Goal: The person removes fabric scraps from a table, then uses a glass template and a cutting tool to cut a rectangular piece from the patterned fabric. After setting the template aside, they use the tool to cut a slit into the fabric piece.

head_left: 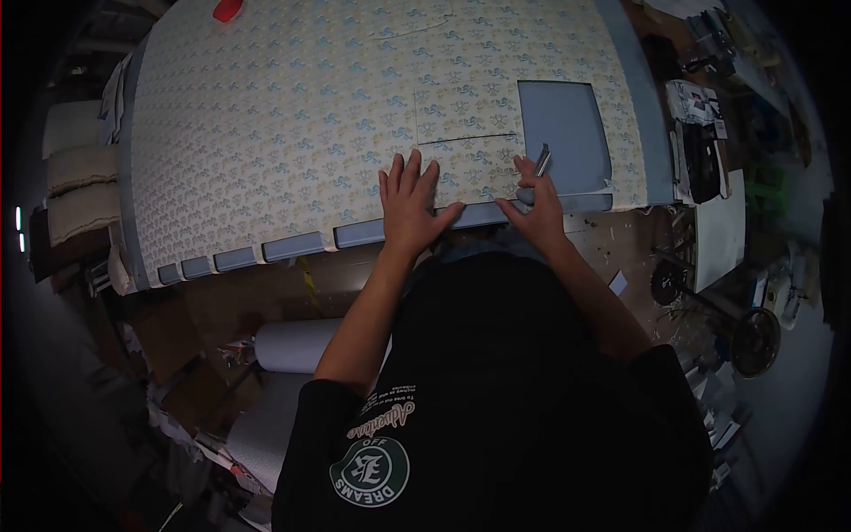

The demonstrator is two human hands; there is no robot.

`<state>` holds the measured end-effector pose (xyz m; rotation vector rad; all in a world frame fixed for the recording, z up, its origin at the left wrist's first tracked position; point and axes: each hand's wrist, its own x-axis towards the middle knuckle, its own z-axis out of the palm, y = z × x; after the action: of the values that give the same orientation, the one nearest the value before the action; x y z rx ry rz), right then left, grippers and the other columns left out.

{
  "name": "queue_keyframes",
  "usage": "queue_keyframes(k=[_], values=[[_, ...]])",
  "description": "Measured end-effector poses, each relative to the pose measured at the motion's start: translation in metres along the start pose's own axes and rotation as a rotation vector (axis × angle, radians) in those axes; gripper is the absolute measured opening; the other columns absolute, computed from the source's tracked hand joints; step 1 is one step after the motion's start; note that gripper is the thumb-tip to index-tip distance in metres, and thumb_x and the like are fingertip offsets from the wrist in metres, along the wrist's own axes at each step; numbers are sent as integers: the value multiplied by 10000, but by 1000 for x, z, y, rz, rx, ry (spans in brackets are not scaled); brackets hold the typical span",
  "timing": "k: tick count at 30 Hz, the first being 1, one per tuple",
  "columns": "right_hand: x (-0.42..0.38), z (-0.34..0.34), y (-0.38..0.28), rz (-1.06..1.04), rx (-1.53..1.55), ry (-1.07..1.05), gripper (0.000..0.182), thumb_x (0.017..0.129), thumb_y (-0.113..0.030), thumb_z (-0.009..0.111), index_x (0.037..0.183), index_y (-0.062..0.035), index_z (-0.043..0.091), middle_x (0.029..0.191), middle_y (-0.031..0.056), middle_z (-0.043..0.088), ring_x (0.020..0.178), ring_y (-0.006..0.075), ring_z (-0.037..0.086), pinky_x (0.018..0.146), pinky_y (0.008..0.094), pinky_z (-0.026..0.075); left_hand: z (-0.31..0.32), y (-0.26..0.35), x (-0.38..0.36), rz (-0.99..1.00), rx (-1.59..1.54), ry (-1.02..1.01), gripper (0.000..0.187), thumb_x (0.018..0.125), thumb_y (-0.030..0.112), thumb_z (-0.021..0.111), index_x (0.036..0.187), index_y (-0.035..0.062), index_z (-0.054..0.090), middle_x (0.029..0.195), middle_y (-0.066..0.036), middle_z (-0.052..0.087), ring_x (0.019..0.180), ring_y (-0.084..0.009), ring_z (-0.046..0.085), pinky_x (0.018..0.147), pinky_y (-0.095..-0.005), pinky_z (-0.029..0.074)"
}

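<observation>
A large sheet of cream fabric (292, 133) with a small blue and tan print covers the table. Near its front edge my left hand (409, 206) lies flat with the fingers spread. To the right, my right hand (539, 208) rests on the same edge and holds a utility knife (542, 160), its silver tip pointing away from me. Just beyond that hand is a rectangular opening in the fabric, where the blue-grey surface (567, 124) shows. A dark straight slit (467, 138) runs across the fabric between and beyond my hands.
A red object (227, 10) lies at the far left of the fabric. Rectangular notches line the table's front edge. Below are a pale roll (297, 345) and a floor with scraps. Folded cloth (82, 170) is stacked at left; a white board (720, 232) leans at right.
</observation>
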<state>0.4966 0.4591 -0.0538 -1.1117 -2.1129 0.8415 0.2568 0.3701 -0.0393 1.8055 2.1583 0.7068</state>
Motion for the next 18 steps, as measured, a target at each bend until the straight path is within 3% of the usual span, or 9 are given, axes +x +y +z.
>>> queue_keyframes(k=[3, 6, 9, 11, 14, 18], values=[[0, 2, 3, 33, -45, -31, 763, 809, -246, 850, 1458, -76, 488, 1406, 160, 586, 1171, 297, 589, 1009, 413, 487, -1, 1, 0, 1, 5, -1, 793, 737, 483, 834, 1386, 88, 607, 1575, -193, 414, 1496, -437, 293, 1202, -645, 170], [1, 3, 10, -141, -123, -2, 781, 816, -259, 846, 1476, -71, 473, 1418, 149, 583, 1235, 322, 573, 1043, 423, 466, 0, -1, 0, 8, -3, 5, 779, 733, 475, 838, 1370, 85, 619, 1571, -192, 421, 1495, -431, 298, 1200, -649, 170], [2, -2, 6, -80, -107, -48, 652, 821, -266, 841, 1360, -57, 539, 1453, 135, 570, 1324, 345, 528, 1070, 431, 445, -1, -1, 0, 1, -25, 2, 765, 728, 468, 845, 1353, 83, 629, 1567, -191, 426, 1495, -425, 303, 1198, -651, 170], [2, -4, 2, 38, -60, -118, 494, 829, -268, 837, 1179, -52, 564, 1489, 125, 550, 1382, 346, 487, 1081, 439, 439, 0, -2, -1, 6, -21, 3, 761, 728, 465, 846, 1350, 84, 631, 1566, -190, 428, 1494, -424, 307, 1198, -652, 171], [3, -5, -3, 108, -34, -132, 437, 829, -272, 839, 1052, -57, 531, 1499, 119, 547, 1415, 345, 461, 1086, 453, 437, 0, -2, 0, 8, -13, 5, 752, 728, 461, 847, 1344, 86, 634, 1563, -189, 432, 1492, -422, 312, 1196, -655, 173], [3, -5, 1, -33, -101, -73, 439, 830, -255, 839, 1068, -49, 533, 1471, 126, 569, 1396, 353, 481, 1085, 458, 441, 2, -2, -2, 17, -2, 21, 745, 728, 457, 848, 1339, 87, 635, 1560, -189, 435, 1489, -420, 318, 1192, -659, 182]])
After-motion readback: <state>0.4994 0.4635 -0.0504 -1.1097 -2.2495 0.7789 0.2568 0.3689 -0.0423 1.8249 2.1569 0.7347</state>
